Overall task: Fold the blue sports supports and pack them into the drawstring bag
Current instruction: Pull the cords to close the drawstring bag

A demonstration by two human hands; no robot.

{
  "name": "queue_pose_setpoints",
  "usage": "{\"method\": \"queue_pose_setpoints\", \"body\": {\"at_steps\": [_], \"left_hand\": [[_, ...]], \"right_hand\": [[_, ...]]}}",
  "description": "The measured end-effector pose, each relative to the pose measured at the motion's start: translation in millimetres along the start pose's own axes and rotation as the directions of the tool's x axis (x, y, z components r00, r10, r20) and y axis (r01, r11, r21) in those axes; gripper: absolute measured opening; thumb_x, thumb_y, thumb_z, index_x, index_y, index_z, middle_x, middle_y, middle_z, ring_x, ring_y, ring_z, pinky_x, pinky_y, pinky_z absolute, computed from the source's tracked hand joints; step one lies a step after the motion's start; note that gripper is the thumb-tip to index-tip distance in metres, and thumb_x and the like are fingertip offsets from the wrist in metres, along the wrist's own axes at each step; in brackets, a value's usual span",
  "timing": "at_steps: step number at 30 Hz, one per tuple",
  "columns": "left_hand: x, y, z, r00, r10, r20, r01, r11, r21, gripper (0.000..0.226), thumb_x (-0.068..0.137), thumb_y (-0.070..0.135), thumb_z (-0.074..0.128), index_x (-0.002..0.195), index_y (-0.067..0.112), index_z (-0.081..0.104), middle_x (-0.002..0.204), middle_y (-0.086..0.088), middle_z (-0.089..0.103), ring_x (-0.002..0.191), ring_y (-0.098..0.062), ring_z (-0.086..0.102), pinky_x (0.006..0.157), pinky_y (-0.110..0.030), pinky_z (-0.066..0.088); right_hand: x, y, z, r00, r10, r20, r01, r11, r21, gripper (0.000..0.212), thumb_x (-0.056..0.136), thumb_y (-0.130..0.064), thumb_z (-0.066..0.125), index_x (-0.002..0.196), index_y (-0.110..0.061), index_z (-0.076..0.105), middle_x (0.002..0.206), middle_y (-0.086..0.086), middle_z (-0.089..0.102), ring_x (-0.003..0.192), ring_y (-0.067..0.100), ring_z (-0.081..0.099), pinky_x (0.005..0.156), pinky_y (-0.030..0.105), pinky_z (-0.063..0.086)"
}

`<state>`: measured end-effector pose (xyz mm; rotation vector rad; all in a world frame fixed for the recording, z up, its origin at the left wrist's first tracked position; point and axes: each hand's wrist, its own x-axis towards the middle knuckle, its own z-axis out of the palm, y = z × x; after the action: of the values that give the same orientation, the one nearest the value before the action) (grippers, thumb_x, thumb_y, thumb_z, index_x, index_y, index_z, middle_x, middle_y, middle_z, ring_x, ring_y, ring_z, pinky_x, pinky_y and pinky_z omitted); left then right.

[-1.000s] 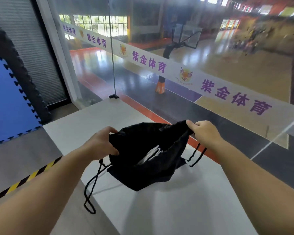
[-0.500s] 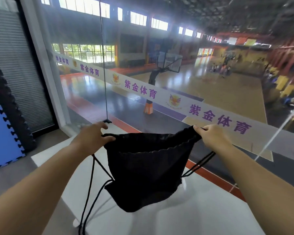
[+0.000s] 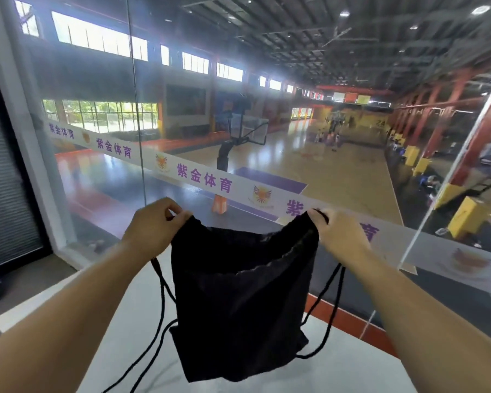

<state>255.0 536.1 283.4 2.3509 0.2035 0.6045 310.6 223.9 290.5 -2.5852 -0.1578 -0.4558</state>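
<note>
A black drawstring bag (image 3: 238,302) hangs upright in the air above the white table (image 3: 338,370), its mouth stretched wide. My left hand (image 3: 153,225) pinches the left corner of the mouth. My right hand (image 3: 335,231) grips the right corner. Thin black cords (image 3: 162,304) dangle in loops from both sides of the bag. No blue sports supports are visible; the inside of the bag is dark and hidden.
A glass wall (image 3: 267,151) with a white band of purple lettering stands just past the table's far edge. Beyond it lies a basketball court with a hoop stand (image 3: 227,154). A grey roller shutter (image 3: 3,180) is at the left.
Both hands have lifted the bag higher off the table, so it hangs free instead of sagging on the surface. The view has tilted up toward the court.
</note>
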Motion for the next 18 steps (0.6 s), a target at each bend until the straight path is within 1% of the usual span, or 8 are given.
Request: {"method": "queue_pose_setpoints", "body": {"at_steps": [2, 4, 6, 8, 11, 13, 15, 18], "left_hand": [[2, -4, 8, 0.994, 0.004, 0.111, -0.012, 0.998, 0.066, 0.021, 0.084, 0.038, 0.063, 0.080, 0.017, 0.064, 0.079, 0.000, 0.061, 0.070, -0.011, 0.054, 0.057, -0.021, 0.033], [1, -5, 15, 0.997, 0.002, 0.076, -0.004, 1.000, 0.025, 0.019, 0.083, 0.036, 0.066, 0.083, 0.017, 0.065, 0.083, -0.001, 0.060, 0.078, -0.015, 0.056, 0.063, -0.023, 0.034], [0, 1, 23, 0.997, 0.043, 0.062, -0.042, 0.999, -0.020, 0.022, 0.082, 0.035, 0.067, 0.093, 0.017, 0.064, 0.094, -0.003, 0.056, 0.086, -0.015, 0.054, 0.074, -0.024, 0.036], [-4, 9, 34, 0.977, 0.098, 0.188, -0.091, 0.995, -0.045, 0.027, 0.082, 0.037, 0.066, 0.102, 0.020, 0.063, 0.102, -0.002, 0.051, 0.088, -0.013, 0.053, 0.079, -0.024, 0.037], [-15, 29, 51, 0.901, 0.214, 0.377, -0.173, 0.975, -0.138, 0.042, 0.074, 0.052, 0.067, 0.110, 0.032, 0.057, 0.109, 0.004, 0.048, 0.096, -0.009, 0.054, 0.084, -0.023, 0.040], [-23, 40, 66, 0.852, 0.258, 0.455, -0.223, 0.966, -0.130, 0.062, 0.063, 0.070, 0.063, 0.117, 0.045, 0.049, 0.116, 0.011, 0.043, 0.113, -0.013, 0.048, 0.097, -0.034, 0.041], [-31, 54, 81, 0.816, 0.249, 0.522, -0.240, 0.967, -0.086, 0.075, 0.058, 0.077, 0.060, 0.126, 0.052, 0.039, 0.119, 0.013, 0.035, 0.125, -0.021, 0.033, 0.107, -0.044, 0.034], [-41, 73, 101, 0.827, 0.210, 0.522, -0.217, 0.975, -0.047, 0.076, 0.063, 0.072, 0.061, 0.131, 0.050, 0.035, 0.119, 0.014, 0.030, 0.121, -0.022, 0.024, 0.107, -0.041, 0.027]], "right_hand": [[-1, 1, 0, 0.990, 0.027, 0.139, -0.021, 0.999, -0.045, 0.048, 0.097, -0.043, 0.045, 0.061, -0.011, 0.047, 0.054, 0.003, 0.047, 0.050, 0.022, 0.046, 0.052, 0.032, 0.032], [-1, 5, -2, 0.989, 0.047, 0.143, -0.050, 0.998, 0.022, 0.047, 0.097, -0.039, 0.047, 0.062, -0.009, 0.053, 0.051, 0.004, 0.045, 0.046, 0.021, 0.043, 0.051, 0.032, 0.032], [-4, 5, -7, 0.987, 0.030, 0.155, -0.047, 0.994, 0.103, 0.042, 0.098, -0.038, 0.046, 0.069, -0.012, 0.062, 0.052, 0.004, 0.047, 0.046, 0.020, 0.043, 0.052, 0.031, 0.033], [-7, 2, -9, 0.977, -0.017, 0.214, -0.020, 0.986, 0.167, 0.036, 0.098, -0.036, 0.046, 0.073, -0.016, 0.063, 0.057, 0.005, 0.050, 0.052, 0.020, 0.047, 0.057, 0.031, 0.037], [-13, -9, -9, 0.958, -0.080, 0.276, 0.001, 0.961, 0.275, 0.029, 0.098, -0.031, 0.046, 0.075, -0.019, 0.058, 0.065, -0.001, 0.058, 0.058, 0.016, 0.052, 0.064, 0.032, 0.045], [-17, -16, -8, 0.946, -0.126, 0.298, 0.020, 0.941, 0.337, 0.026, 0.098, -0.029, 0.048, 0.074, -0.023, 0.057, 0.063, -0.005, 0.057, 0.059, 0.014, 0.053, 0.069, 0.033, 0.049], [-21, -21, -8, 0.942, -0.154, 0.297, 0.033, 0.926, 0.375, 0.025, 0.098, -0.027, 0.049, 0.074, -0.023, 0.057, 0.061, -0.005, 0.056, 0.057, 0.012, 0.054, 0.068, 0.027, 0.047], [-30, -23, -10, 0.954, -0.160, 0.252, 0.043, 0.909, 0.414, 0.025, 0.098, -0.026, 0.049, 0.076, -0.019, 0.059, 0.060, -0.005, 0.056, 0.054, 0.008, 0.052, 0.059, 0.017, 0.045]]}}
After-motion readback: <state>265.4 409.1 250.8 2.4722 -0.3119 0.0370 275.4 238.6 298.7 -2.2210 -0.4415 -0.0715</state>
